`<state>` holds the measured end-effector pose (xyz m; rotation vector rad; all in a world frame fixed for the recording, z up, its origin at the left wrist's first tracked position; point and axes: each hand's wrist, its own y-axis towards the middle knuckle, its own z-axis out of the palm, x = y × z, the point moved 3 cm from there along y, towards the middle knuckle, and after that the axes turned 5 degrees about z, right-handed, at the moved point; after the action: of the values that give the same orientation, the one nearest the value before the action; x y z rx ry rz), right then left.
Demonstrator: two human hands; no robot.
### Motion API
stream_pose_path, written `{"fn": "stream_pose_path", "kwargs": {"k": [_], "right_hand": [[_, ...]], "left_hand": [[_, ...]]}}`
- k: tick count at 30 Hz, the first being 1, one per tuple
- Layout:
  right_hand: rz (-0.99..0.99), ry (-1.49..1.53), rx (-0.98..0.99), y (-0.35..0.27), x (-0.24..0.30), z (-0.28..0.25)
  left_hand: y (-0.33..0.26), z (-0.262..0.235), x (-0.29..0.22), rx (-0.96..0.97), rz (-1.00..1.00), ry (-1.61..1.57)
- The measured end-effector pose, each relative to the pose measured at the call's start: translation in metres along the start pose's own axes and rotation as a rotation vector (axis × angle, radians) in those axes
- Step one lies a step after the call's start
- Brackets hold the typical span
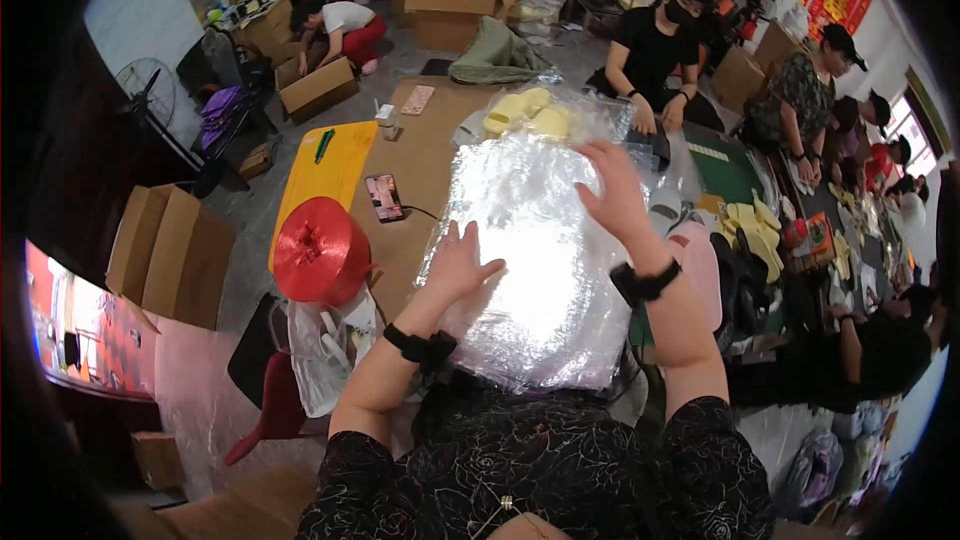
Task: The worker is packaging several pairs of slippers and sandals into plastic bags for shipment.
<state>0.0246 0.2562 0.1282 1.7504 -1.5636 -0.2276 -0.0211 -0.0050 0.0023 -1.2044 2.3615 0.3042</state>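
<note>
On the bench (420, 155), directly before the person: one large clear plastic bag (535, 260), crinkled and shiny, lying flat and reaching from the near edge toward the far end. Contents: several pale yellow foam pieces (528, 112), gathered at the bag's far end; the rest of the bag looks empty.

Left hand (458, 265): spread flat, palm down, on the bag's left edge; grip open, nothing clasped. Right hand (612, 190): fingers splayed, resting on the upper right part of the bag; grip open, nothing clasped. Both wrists carry black bands.

Left of the bag: a phone (384, 197) lying on the bench; a red spool of plastic twine (320, 250) at the bench's near left corner; a yellow board (325, 172) beyond it.

Containers elsewhere: an open cardboard box (455, 5) on the floor at the far end, contents not visible; another open box (318, 88) beside a crouching person; flattened cartons (170, 255) at far left. More yellow foam pieces (755, 230) lie loose to the right, near other seated workers.
</note>
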Motion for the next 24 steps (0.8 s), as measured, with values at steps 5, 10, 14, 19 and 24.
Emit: {"fn": "stream_pose_path", "kwargs": {"k": [5, 10, 14, 19, 24], "right_hand": [[0.861, 0.123, -0.117, -0.158, -0.134, -0.041], [1.403, 0.763, 0.108, -0.250, -0.145, 0.006], [1.306, 1.291, 0.068, -0.254, -0.119, 0.021], [1.103, 0.993, 0.016, -0.217, -0.064, -0.003], [1.165, 0.920, 0.094, -0.231, -0.073, 0.001]], "left_hand": [[0.010, 0.018, 0.035, -0.037, 0.049, -0.147], [0.011, 0.011, 0.067, -0.235, -0.041, -0.850], [0.013, -0.055, -0.003, -0.090, 0.024, -0.959], [0.009, -0.043, 0.046, -0.082, -0.113, -1.661], [0.011, -0.020, 0.081, 0.158, -0.289, -1.064]]}}
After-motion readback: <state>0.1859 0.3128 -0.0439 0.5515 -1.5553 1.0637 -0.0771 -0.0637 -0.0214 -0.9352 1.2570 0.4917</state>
